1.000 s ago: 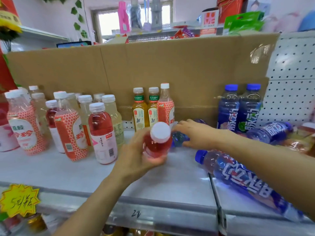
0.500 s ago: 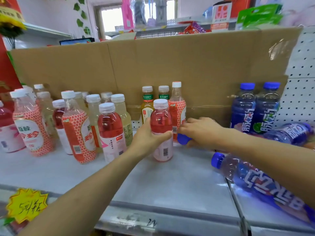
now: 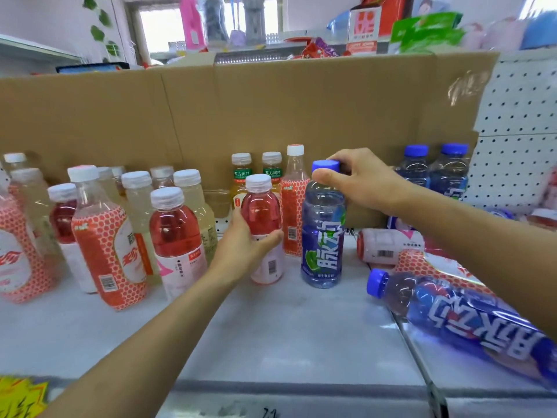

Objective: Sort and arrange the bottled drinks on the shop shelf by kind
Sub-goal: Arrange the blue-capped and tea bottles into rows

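Note:
My left hand (image 3: 244,248) wraps the lower body of a red drink bottle with a white cap (image 3: 261,206), standing upright on the white shelf (image 3: 286,333). My right hand (image 3: 358,179) pinches the blue cap of a blue-labelled bottle (image 3: 323,236), upright just right of the red one. Another blue bottle (image 3: 470,321) lies on its side at the front right. Two blue bottles (image 3: 434,173) stand at the back right. Two yellow tea bottles (image 3: 256,173) and a honeycomb-label bottle (image 3: 294,200) stand behind.
A group of red, pale and honeycomb-label bottles (image 3: 114,230) fills the left. A white-label bottle (image 3: 388,245) lies on its side under my right arm. A cardboard sheet (image 3: 271,116) backs the shelf. A yellow price tag (image 3: 21,396) hangs at the front left.
The red bottle went from tilted in my left hand to standing on the shelf. My right hand lifted the lying blue bottle upright and now holds it by the cap.

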Demonstrator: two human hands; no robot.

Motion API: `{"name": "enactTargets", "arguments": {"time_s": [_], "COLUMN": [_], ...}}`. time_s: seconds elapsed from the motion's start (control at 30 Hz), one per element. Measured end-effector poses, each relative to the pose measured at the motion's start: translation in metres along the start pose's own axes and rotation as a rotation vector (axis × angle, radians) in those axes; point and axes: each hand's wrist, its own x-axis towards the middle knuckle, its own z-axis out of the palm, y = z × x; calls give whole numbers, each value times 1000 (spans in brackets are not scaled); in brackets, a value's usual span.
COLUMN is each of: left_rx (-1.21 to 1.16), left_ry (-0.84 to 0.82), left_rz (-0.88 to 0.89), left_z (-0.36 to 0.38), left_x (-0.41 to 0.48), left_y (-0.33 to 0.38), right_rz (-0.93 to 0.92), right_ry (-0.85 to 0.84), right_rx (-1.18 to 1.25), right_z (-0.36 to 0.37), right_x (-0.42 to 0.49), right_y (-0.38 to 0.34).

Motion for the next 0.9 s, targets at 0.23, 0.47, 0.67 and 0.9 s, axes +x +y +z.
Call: {"name": "enactTargets", "arguments": {"time_s": [0.23, 0.47, 0.67, 0.9], "left_rx": [-75, 38, -134, -381], "left_ry": [-102, -153, -595, -461], "left_rz": [29, 301, -199, -394], "left_z": [-17, 19, 95, 140], "left_x": [-37, -78, -83, -93], "left_y": [11, 37, 58, 83], "right_rz": [86, 157, 164, 33], "right_ry": [-67, -187, -288, -361], "right_rx": [101, -29, -316, -565], "right_z": [-6, -48, -86, -95], "right_x": [-13, -78, -135, -199], "right_y": [2, 32, 64, 72]}}
